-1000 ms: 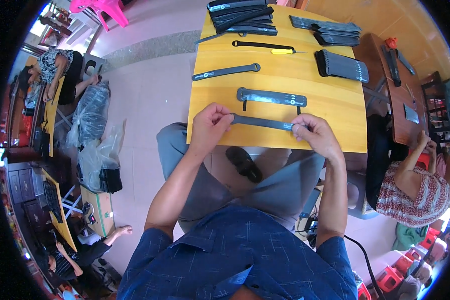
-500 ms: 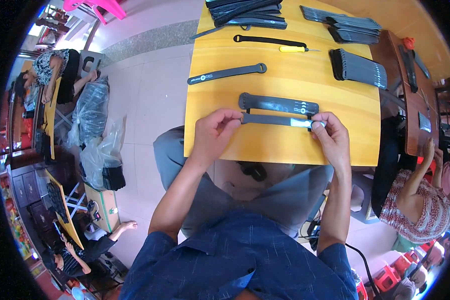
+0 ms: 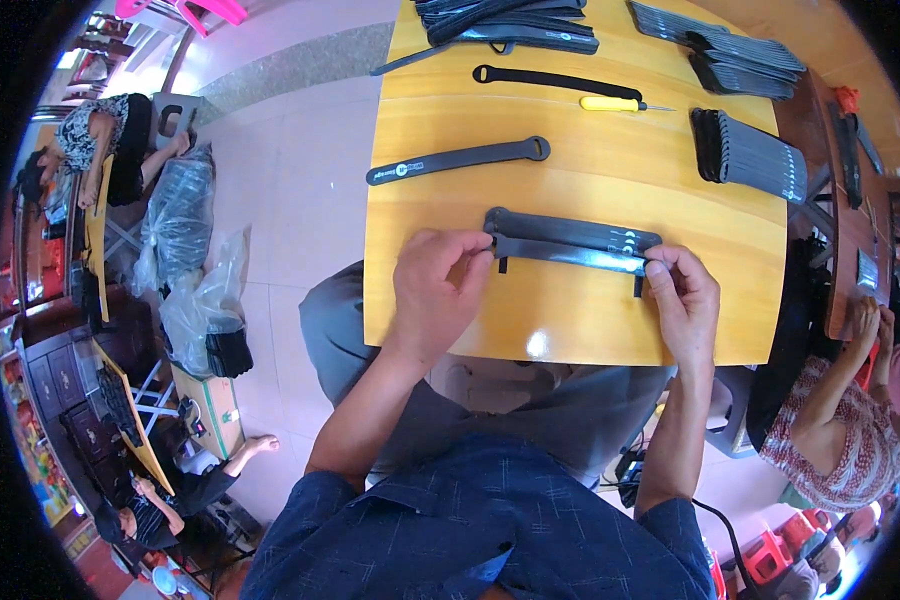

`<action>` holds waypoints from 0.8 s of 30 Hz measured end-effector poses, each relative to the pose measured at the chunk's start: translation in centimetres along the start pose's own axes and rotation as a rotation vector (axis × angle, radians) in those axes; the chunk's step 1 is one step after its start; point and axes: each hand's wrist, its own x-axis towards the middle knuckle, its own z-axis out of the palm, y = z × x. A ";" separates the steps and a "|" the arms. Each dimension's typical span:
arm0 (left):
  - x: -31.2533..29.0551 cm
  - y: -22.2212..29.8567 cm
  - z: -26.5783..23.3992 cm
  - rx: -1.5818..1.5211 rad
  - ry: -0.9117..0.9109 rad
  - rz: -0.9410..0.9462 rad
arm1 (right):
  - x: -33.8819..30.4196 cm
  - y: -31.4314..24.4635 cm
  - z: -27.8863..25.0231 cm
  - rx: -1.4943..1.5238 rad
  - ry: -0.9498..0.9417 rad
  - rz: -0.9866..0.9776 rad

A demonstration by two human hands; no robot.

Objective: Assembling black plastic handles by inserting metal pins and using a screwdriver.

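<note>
The left grip (image 3: 440,290) is closed in a pinch on the left end of a flat strap (image 3: 570,254), whose right end is clamped between the thumb and fingers of the right grip (image 3: 686,300). The flat strap is dark grey, narrow and smooth, marked by a bright sheen and pale print toward the right grip. It is held nearly straight between the two grips, over the near part of the counter (image 3: 420,220).

Just beyond it, one dark bundle (image 3: 576,227) is laid almost parallel; whether the two are touching cannot be told. Two short black tabs (image 3: 503,266) are seen on the near side, one close to each grip.

Beyond the left grip, one loose grey strap (image 3: 458,161) with a ring end is placed, and farther off one black looped strap (image 3: 560,82), at whose right end one yellow-handled tool (image 3: 610,103) is set. Beyond the right grip, two fanned stacks (image 3: 765,162) are spread, one nearer, one farther; their pieces cannot be counted surely. One dark pile (image 3: 510,24) is heaped at the far edge.
</note>
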 end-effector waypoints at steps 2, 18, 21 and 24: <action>0.2 -0.3 0.1 0.038 0.011 0.032 | 0.1 0.0 0.1 -0.008 -0.003 0.002; 0.9 -0.3 0.2 0.124 0.010 0.090 | 0.5 -0.8 0.5 0.045 0.002 0.058; 0.9 -0.5 0.2 0.134 0.007 0.101 | 0.5 -0.3 0.4 0.025 0.008 0.065; 0.9 -0.6 0.2 0.131 0.012 0.105 | 0.5 -0.5 0.6 0.001 0.019 0.058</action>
